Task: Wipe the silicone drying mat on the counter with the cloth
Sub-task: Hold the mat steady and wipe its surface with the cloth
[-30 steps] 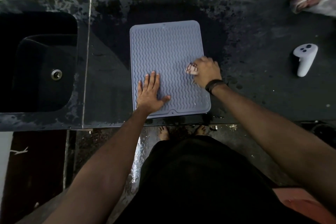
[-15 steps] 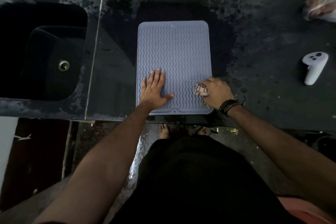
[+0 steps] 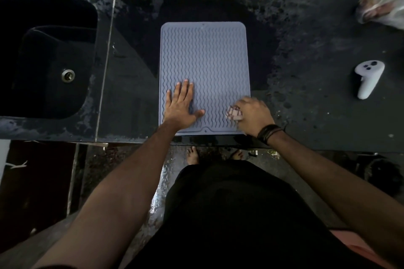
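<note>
The dark, water-spotted tabletop [image 3: 306, 94] ran the width of the room, with a black sink [image 3: 48, 57] sunk into its left end. The blue-grey silicone drying mat [image 3: 205, 57] lay flat in the middle of it, its long side running away from the person and its near edge close to the tabletop's front lip. A white handheld controller [image 3: 367, 78] sat well apart on the right, out of the way of any stroke.

The left hand [image 3: 181, 107] lay flat on the mat's near-left part, fingers straight and spread a little, thumb out, pinning the mat. The right hand [image 3: 253, 116] was at the near-right corner, its grip curled round a bunched checked cloth [image 3: 234, 113] pressed onto the ridges.

To my eye the wipe was working the near edge. Done well, the flat hand would hold its weight down so the light mat did not creep, and the cloth would follow the wavy grooves rather than skip across them. I thought opening the wad out would cover more ground. The area under the left palm would want its own pass
</note>
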A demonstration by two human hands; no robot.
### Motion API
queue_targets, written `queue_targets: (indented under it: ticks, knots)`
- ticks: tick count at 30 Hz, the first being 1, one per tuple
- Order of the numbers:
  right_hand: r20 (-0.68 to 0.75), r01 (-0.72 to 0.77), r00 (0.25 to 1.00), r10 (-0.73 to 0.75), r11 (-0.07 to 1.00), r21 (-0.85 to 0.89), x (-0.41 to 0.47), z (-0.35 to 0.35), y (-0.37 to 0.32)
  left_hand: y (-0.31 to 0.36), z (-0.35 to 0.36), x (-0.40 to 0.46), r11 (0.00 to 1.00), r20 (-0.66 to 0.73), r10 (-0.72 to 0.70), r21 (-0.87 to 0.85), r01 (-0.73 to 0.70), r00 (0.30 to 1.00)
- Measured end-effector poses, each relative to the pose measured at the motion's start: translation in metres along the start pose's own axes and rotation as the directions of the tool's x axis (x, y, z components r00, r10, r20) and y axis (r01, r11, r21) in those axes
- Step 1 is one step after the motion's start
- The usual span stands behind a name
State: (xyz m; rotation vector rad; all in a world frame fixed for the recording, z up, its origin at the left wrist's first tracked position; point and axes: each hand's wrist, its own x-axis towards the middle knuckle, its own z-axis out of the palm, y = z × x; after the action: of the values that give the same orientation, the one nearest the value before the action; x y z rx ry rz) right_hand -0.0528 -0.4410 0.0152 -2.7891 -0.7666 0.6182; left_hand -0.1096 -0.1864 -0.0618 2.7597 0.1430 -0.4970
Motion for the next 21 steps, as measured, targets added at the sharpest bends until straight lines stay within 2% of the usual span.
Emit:
queue_targets:
  ticks: [2,5,11,16,21]
  knots:
    - [-0.013,-0.022,1.000,0.022,1.000,-0.009,0.008,0.004,-0.009,0.000,0.000,0.000,1.000,-0.001,-0.002,0.004,0.002,1.000]
    - [0.057,0.009,0.998,-0.005,0.997,-0.082,0.001,0.009,-0.008,0.000,-0.001,0.000,1.000,0.004,-0.002,0.002,0.002,1.000]
    - [0.202,0.090,0.977,-0.070,0.992,-0.093,-0.018,-0.002,0.006,0.000,0.000,0.000,1.000,-0.001,-0.006,0.006,0.006,1.000]
    - [-0.043,0.065,0.997,-0.065,0.998,0.010,0.017,-0.004,-0.027,0.000,-0.001,0.000,1.000,0.013,0.004,0.005,-0.004,1.000]
    - [0.033,0.161,0.987,-0.158,0.983,-0.090,0.009,0.022,-0.045,0.000,-0.001,-0.001,1.000,0.005,0.005,0.015,-0.005,1.000]
